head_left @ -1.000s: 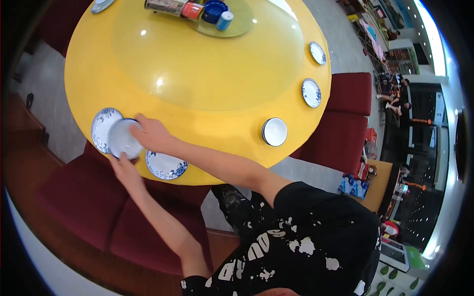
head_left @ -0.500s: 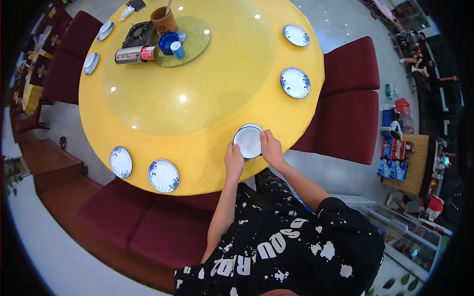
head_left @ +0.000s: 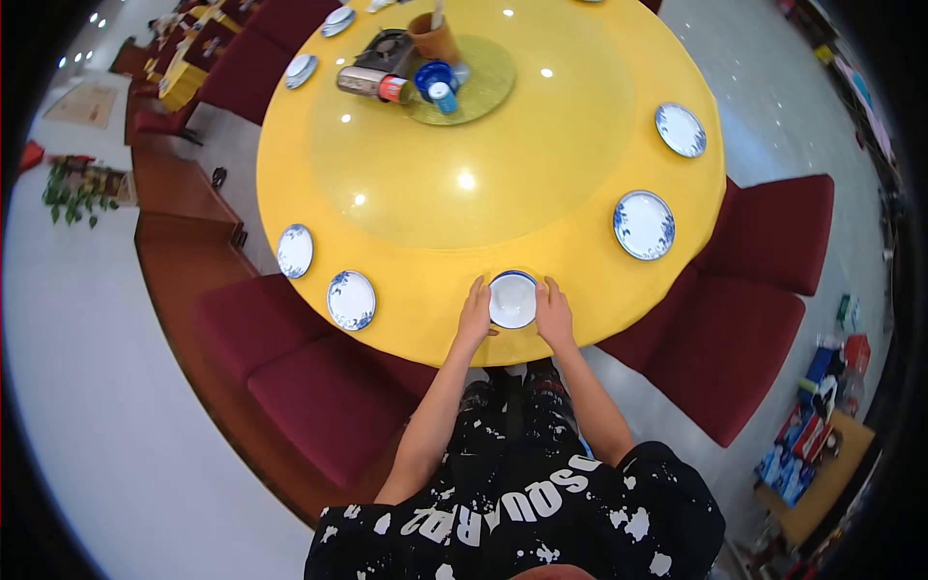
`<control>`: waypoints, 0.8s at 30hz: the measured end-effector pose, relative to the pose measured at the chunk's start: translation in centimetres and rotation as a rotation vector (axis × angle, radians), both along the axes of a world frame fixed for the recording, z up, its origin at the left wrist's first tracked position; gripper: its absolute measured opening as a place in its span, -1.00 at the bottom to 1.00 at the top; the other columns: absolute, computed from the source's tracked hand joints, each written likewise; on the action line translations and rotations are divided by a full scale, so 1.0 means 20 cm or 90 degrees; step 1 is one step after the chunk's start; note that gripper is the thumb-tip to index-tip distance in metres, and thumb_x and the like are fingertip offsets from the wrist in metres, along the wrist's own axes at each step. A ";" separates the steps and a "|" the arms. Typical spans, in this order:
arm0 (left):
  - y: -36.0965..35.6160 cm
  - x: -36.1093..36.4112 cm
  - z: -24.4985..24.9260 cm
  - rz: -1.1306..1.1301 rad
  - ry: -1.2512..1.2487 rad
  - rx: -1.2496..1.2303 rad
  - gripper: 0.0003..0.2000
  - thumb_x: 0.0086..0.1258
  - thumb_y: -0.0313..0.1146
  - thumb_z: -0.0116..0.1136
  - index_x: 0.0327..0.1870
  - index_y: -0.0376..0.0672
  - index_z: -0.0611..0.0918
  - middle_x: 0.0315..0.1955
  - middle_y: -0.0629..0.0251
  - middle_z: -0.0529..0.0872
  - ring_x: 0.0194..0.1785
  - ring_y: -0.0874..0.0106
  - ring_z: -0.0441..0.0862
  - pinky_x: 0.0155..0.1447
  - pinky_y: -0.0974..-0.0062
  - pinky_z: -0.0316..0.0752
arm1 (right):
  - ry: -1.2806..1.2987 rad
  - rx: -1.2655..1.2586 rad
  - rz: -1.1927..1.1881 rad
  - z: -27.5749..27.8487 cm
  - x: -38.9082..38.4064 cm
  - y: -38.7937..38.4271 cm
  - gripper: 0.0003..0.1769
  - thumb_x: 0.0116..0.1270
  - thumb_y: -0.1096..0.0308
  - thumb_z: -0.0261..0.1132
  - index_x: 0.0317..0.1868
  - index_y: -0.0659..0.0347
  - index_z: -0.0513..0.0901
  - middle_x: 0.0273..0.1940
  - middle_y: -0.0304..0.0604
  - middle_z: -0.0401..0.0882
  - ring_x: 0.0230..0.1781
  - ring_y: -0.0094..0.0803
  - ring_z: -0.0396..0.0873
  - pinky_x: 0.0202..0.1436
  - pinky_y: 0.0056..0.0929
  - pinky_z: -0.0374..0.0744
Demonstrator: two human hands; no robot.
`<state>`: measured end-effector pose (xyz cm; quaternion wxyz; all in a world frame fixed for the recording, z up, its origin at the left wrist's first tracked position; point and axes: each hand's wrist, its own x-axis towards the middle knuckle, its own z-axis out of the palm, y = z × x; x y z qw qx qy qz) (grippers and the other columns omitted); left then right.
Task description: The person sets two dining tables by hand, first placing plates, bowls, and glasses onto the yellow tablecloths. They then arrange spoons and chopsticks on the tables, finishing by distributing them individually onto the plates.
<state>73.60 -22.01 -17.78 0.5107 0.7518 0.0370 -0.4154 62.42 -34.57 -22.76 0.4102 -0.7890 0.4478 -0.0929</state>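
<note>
A white bowl (head_left: 513, 302) with a blue rim sits upright by the front edge of the round yellow table (head_left: 425, 309). Another blue rim shows just behind its far edge. My left hand (head_left: 475, 314) cups the bowl's left side, fingers pointing forward and the thumb near the front rim. On the other side my right hand (head_left: 554, 314) curves around it, fingers close against the wall. To the left lies a white plate with blue flowers (head_left: 351, 300), and a similar plate (head_left: 644, 225) lies to the right.
A camping stove (head_left: 387, 50), a brown pot (head_left: 433, 39), a blue bowl (head_left: 435, 79) and cans stand on the table's far side. More plates (head_left: 681, 130) line the edge. Dark red chairs (head_left: 725, 348) surround the table, and a wooden step (head_left: 184, 261) runs along the left.
My view has turned right and the table edge now lies squarely before me. The bowl, tilted between my thumbs before, is level now, with my hands shifted to its sides.
</note>
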 end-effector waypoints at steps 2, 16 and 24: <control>-0.01 0.04 -0.06 -0.010 0.149 0.003 -0.36 0.54 0.24 -0.41 0.40 -0.01 0.39 0.28 0.10 0.50 0.14 0.19 0.63 -0.16 0.13 0.70 | -0.053 0.419 -0.106 0.10 0.06 -0.02 -0.38 0.55 -0.09 -0.10 0.30 0.26 0.43 0.05 0.25 0.58 -0.04 0.07 0.64 -0.02 -0.04 0.60; 1.28 -0.37 0.15 0.261 -0.052 -0.261 -0.48 0.61 -0.01 -0.36 0.33 -0.23 0.35 0.12 0.08 0.53 0.24 0.30 0.44 0.33 0.39 0.29 | -0.227 0.473 0.164 0.41 -0.04 1.13 -0.43 0.62 0.08 -0.22 0.22 0.39 0.48 0.16 0.05 0.54 0.18 -0.21 0.49 0.32 -0.32 0.37; 2.86 -0.74 0.68 0.386 -0.214 -0.256 -0.46 0.68 0.04 -0.46 0.42 -0.17 0.27 0.19 0.10 0.51 0.27 0.37 0.44 0.39 0.42 0.26 | -0.229 0.525 0.454 0.87 -0.14 2.65 -0.46 0.64 0.07 -0.24 0.27 0.33 0.43 0.14 -0.01 0.52 0.21 -0.32 0.46 0.33 -0.38 0.35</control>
